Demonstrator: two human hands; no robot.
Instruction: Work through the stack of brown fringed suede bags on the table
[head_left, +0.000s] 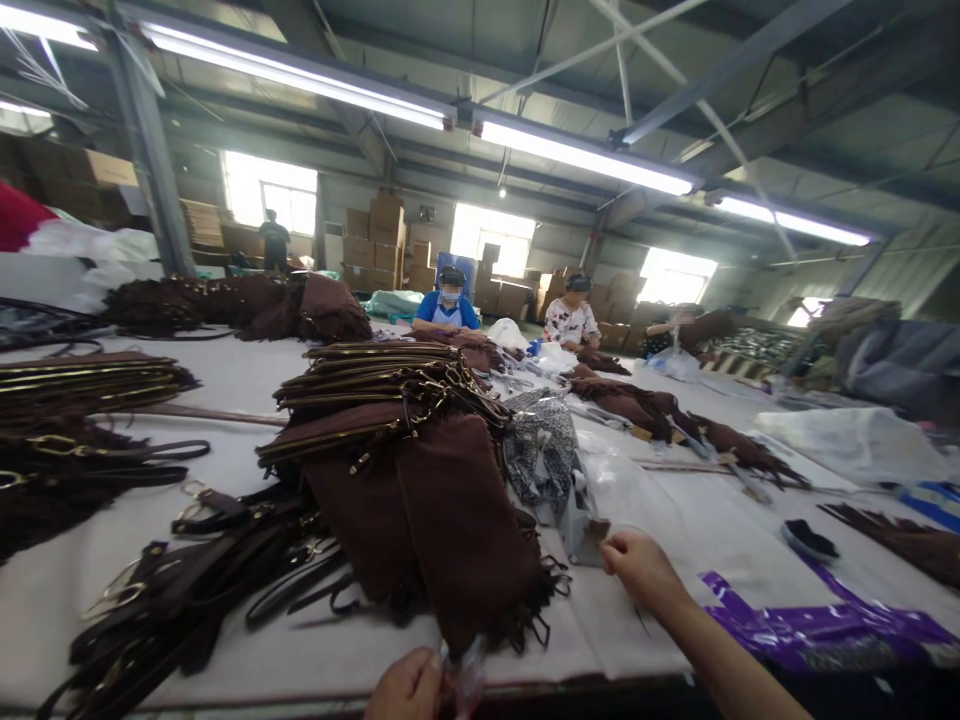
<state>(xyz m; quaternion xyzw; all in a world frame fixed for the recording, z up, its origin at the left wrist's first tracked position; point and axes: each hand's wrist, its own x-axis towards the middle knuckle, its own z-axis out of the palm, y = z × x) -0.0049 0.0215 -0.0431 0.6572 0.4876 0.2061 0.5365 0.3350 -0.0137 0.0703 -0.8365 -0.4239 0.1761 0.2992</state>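
At the table's front edge, my left hand point(405, 685) is closed by a crumpled piece of clear plastic point(469, 675), which its fingers seem to grip. My right hand point(641, 565) is closed in a pinch over the table; what it holds is hidden. Its fingertips are beside a small brown tag point(598, 529) and grey plastic packets point(576, 530). Between and beyond my hands, dark brown fringed pouches point(465, 520) with gold zips lie stacked, one hanging toward me. Dark straps point(180, 570) with gold clasps lie to the left.
A patterned grey bundle point(540, 445) touches the stack. Purple plastic packaging point(825, 625) and a black oval object point(810, 540) lie right. More brown pouches point(630, 405) spread farther back. Co-workers point(448, 305) sit across the table point(690, 530); cartons point(375, 240) stand behind them.
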